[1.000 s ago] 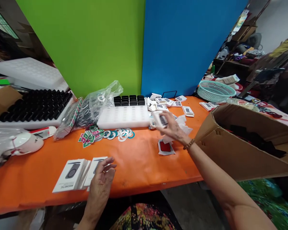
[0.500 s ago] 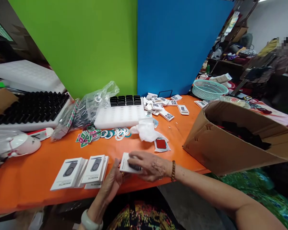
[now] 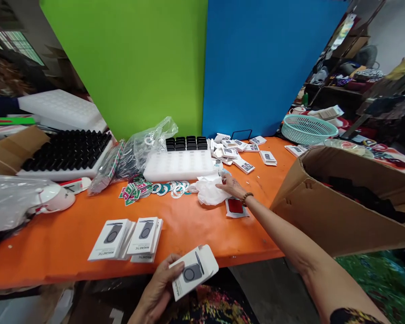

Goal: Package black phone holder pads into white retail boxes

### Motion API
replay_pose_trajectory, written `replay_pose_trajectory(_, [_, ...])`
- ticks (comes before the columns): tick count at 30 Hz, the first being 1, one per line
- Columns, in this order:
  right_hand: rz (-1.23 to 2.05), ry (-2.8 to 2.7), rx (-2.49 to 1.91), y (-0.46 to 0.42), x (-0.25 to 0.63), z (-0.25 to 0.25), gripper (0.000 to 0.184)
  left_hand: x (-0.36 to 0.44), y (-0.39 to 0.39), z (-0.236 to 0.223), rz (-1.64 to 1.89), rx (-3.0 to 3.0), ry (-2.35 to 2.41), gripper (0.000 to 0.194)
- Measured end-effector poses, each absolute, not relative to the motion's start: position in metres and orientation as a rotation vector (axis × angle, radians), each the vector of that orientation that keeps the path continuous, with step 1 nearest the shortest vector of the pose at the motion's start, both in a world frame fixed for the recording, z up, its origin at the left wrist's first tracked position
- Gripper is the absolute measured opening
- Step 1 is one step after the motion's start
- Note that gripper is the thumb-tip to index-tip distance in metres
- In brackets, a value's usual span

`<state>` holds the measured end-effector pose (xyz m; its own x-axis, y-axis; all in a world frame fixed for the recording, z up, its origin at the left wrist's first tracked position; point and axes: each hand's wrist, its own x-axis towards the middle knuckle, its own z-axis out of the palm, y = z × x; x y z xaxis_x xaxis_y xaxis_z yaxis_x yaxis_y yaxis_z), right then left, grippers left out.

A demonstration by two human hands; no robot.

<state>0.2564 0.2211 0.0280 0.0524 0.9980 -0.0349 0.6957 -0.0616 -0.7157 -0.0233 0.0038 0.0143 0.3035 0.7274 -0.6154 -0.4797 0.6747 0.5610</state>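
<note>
My left hand (image 3: 164,282) is closed around a white "MAGNETIC" box (image 3: 191,272), its end flap open, with a dark round-faced device printed on its front. My right arm stretches forward over the orange table (image 3: 189,229). At the white plastic bag (image 3: 209,191), my right hand (image 3: 232,185) has its thumb and fingers apart, the fingertips touching or just above the bag's edge. Just below that hand lies a dark red square packet (image 3: 235,208). To the left, similar white boxes stand in two stacks (image 3: 111,239).
Behind are a white foam tray (image 3: 178,164), ring stickers (image 3: 177,189) and coloured cards (image 3: 135,191). More white boxes (image 3: 231,150) are piled at the back. A large cardboard box (image 3: 330,202) stands right, beside a mint basket (image 3: 308,129). Black parts (image 3: 70,150) fill a left tray.
My right hand has let go of the box and reached forward to the plastic bag. My left hand has brought the box nearer to me, its flap now showing open. The view has shifted left.
</note>
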Motion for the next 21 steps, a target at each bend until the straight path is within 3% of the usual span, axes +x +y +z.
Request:
replay_pose_trajectory(5, [0.806, -1.537, -1.767, 0.237, 0.233, 0.006, 0.049, -0.027, -0.002, 0.012, 0.846, 0.264, 0.892, 0.022])
replay_pose_trajectory(8, [0.888, -1.425, -1.684, 0.24, 0.231, 0.004, 0.039, -0.029, -0.001, 0.016, 0.85, 0.256, 0.89, 0.024])
replay_pose_trajectory(11, [0.944, -1.274, -1.584, 0.229, 0.246, 0.006, 0.029, -0.029, 0.001, 0.02, 0.836, 0.242, 0.905, 0.039])
replay_pose_trajectory(14, [0.842, -1.035, -1.532, 0.206, 0.271, 0.003, 0.037, -0.026, 0.002, 0.022, 0.808, 0.228, 0.891, 0.05])
replay_pose_trajectory(17, [0.661, -0.787, -1.51, 0.184, 0.296, -0.006, 0.046, -0.022, 0.001, 0.025, 0.76, 0.196, 0.882, 0.041])
replay_pose_trajectory(21, [0.537, -0.558, -1.511, 0.178, 0.313, -0.021, 0.041, -0.014, 0.0, 0.033, 0.728, 0.131, 0.936, 0.03])
